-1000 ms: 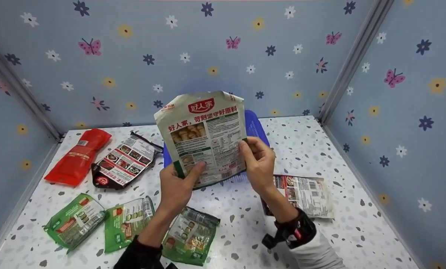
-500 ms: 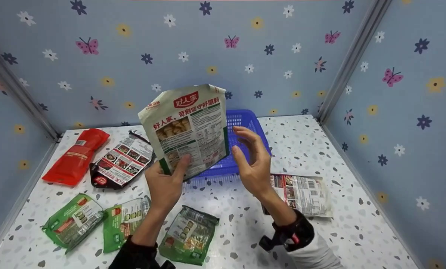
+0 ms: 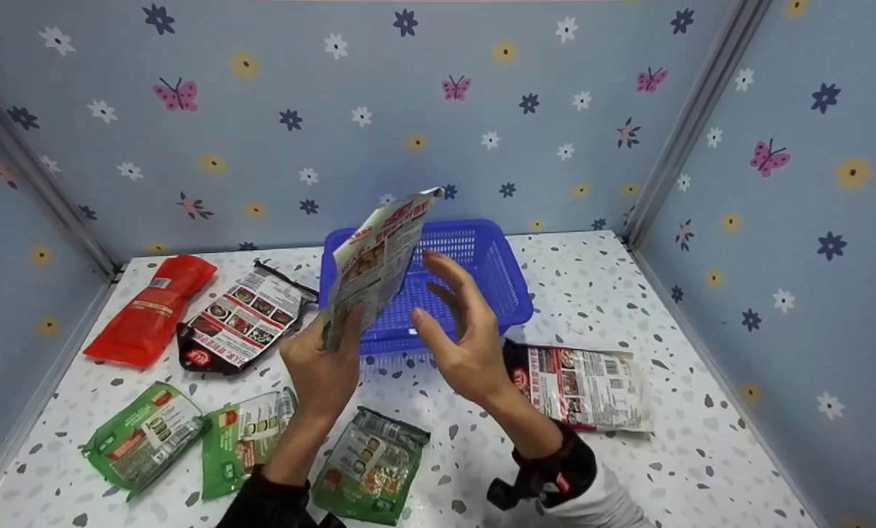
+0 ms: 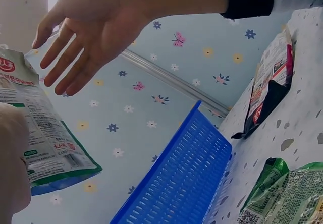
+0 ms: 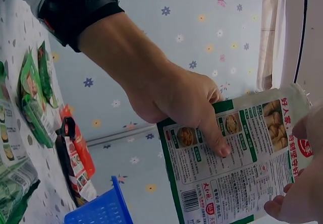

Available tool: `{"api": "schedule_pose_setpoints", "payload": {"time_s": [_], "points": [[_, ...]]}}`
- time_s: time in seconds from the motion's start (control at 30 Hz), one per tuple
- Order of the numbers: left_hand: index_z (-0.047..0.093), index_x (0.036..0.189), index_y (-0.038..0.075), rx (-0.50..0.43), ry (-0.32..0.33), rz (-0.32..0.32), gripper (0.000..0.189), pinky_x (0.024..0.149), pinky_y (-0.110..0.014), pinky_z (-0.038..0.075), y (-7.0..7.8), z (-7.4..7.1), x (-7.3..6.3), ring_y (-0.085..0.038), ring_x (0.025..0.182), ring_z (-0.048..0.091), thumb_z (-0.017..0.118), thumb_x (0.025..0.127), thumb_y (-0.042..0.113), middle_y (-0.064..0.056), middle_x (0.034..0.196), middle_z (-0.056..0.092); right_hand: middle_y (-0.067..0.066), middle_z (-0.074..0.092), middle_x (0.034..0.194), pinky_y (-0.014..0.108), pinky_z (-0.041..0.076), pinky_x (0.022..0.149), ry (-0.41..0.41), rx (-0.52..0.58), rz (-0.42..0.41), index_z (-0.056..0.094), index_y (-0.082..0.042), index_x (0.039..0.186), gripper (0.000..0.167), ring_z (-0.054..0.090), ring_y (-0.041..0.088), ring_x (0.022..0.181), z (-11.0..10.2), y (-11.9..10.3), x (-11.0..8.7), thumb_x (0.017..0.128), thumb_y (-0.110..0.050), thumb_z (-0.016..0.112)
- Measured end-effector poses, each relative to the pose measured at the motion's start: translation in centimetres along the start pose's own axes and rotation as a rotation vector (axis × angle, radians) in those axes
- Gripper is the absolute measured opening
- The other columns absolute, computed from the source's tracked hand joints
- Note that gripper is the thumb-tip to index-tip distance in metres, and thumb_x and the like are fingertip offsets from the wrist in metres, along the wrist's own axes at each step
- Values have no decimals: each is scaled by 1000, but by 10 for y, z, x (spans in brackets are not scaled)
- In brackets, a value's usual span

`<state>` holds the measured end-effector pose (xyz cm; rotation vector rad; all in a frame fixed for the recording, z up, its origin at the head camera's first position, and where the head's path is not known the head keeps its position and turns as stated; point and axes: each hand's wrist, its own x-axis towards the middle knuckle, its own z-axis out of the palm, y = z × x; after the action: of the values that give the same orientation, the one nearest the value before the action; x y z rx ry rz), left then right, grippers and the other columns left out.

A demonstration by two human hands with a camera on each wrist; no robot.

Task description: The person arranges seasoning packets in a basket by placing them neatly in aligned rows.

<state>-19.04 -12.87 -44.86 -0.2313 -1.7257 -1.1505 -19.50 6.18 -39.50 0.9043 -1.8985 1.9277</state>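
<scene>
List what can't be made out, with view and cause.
Head view: most fingers of the left hand, behind the flat cream plastic packet with green edging.
Head view: part of the blue rectangular plastic basket, behind that packet and right hand.
Head view: part of the middle green plastic pouch, behind the left forearm.
Right wrist view: part of the right hand, cut by the right edge.

Pale green-edged pouch (image 3: 376,265) leans midair; apparently flat.
</scene>
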Motion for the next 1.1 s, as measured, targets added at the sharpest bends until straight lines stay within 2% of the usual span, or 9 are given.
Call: {"api": "schedule_pose_setpoints", "payload": {"time_s": [0.1,0.2,0.27,0.4,0.5,0.63,0.77,0.9,1.1], "points": [[84,124,-2,96,41,111,32,81,-30,69,-4,2,-1,-42,93,86,84,93,-10,-24,110,86,22,44,177,50,40,138,-26,7,53,36,6,170,74,45,38,166,3,-3,-3,103,-2,69],[82,128,-1,160,61,191,37,89,-39,68,-6,4,-1,-44,100,85,82,93,-12,-24,118,84,19,43,179,41,43,136,-56,5,91,35,2,172,78,46,35,166,5,-5,-6,104,-8,71],[81,130,-3,203,67,246,39,95,-41,68,-7,5,-2,-45,104,85,79,94,-16,-25,121,84,20,42,179,41,44,135,-75,16,107,32,1,174,82,45,37,167,7,-6,-7,104,-11,73],[81,130,-2,295,81,373,48,97,-51,67,-8,6,-3,-43,109,85,69,89,-24,-22,125,84,23,42,178,41,45,135,-89,60,158,24,2,176,92,46,39,166,12,-5,-11,102,-18,76],[81,131,-1,352,94,460,47,102,-47,67,-8,8,-5,-40,111,85,68,91,-21,-19,127,85,26,49,171,38,49,131,-80,104,201,26,3,175,89,54,39,160,16,-4,-13,102,-16,74],[82,132,1,432,102,564,33,109,-42,65,-7,11,-9,-37,112,85,69,103,-10,-17,128,85,28,56,163,38,53,127,-28,168,238,33,2,170,72,60,38,153,21,-2,-16,108,-11,66],[82,132,3,504,102,634,29,111,-41,64,-6,16,-13,-34,113,85,66,109,-4,-16,129,85,27,56,163,35,51,128,55,169,267,33,2,169,64,59,36,153,22,-1,-17,112,-10,59],[82,132,2,522,93,676,29,109,-41,65,-4,20,-19,-33,113,85,66,110,-4,-14,129,85,26,57,163,31,53,125,117,158,303,35,1,168,60,61,34,151,23,0,-19,114,-12,56],[82,133,1,511,76,691,29,106,-42,66,-1,24,-26,-32,115,85,66,109,-5,-15,130,85,28,56,163,31,51,126,207,188,272,36,4,166,57,60,32,151,26,1,-20,114,-7,55]]}}
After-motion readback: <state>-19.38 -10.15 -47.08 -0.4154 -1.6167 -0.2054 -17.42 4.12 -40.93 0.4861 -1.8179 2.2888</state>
